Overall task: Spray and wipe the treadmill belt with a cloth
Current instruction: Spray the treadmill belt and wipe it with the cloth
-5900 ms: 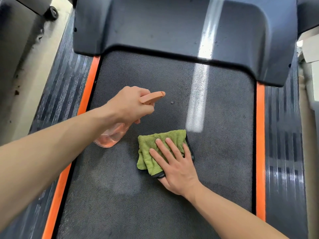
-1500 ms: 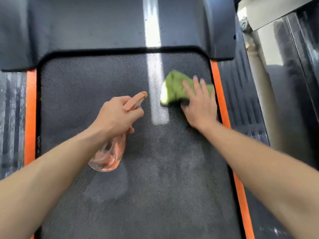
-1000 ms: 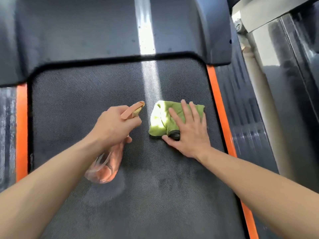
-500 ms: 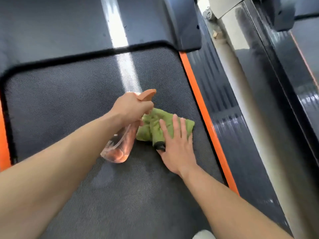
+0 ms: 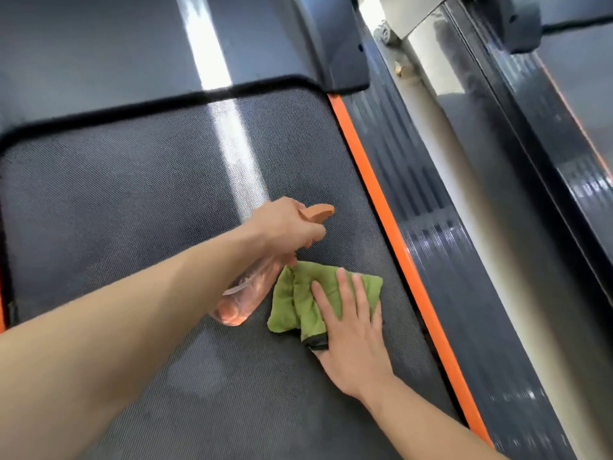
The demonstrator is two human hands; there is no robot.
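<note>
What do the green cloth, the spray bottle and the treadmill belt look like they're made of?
The green cloth looks like soft napped fabric, perhaps microfibre: it folds limply and has a black trim. The spray bottle looks like clear glossy plastic, with pinkish liquid showing through. The treadmill belt is probably a dark rubbery sheet, finely dotted with a dull sheen.

Left hand (image 5: pixel 285 227) curled tight — right hand (image 5: pixel 351 330) pressed flat.

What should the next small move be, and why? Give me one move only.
Probably squeeze the spray bottle once. The left hand grips it with the nozzle aimed at the belt just beyond the green cloth, beside the orange edge strip. The right hand presses flat on the cloth, ready to wipe that patch afterwards.
</note>
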